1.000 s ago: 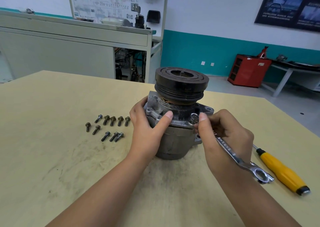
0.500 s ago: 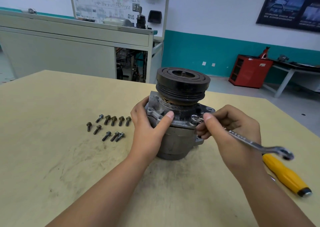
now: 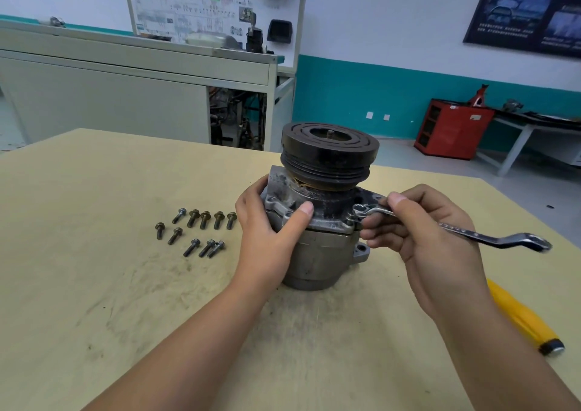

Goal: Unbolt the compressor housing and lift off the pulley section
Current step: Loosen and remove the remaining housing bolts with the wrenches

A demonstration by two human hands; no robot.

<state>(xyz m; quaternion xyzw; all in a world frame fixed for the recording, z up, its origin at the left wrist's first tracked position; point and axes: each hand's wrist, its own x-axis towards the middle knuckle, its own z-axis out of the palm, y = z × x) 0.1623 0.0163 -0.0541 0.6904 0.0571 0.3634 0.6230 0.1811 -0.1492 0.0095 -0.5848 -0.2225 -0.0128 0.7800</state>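
A grey compressor housing (image 3: 317, 253) stands upright on the wooden table (image 3: 94, 285), with a black pulley (image 3: 328, 156) on top. My left hand (image 3: 270, 228) grips the housing's left side, thumb on the flange. My right hand (image 3: 430, 241) holds a silver ring wrench (image 3: 465, 231). Its near end sits on a bolt (image 3: 358, 210) at the flange's right side. The handle points right, nearly level.
Several removed bolts (image 3: 198, 230) lie in loose rows left of the compressor. A yellow-handled screwdriver (image 3: 525, 316) lies at the right, partly under my right forearm. The table's far edge is just behind the compressor. A workbench and a red cabinet stand beyond.
The wrench handle has swung from pointing toward me round to the right, turning on the bolt. My left hand has stayed on the housing.
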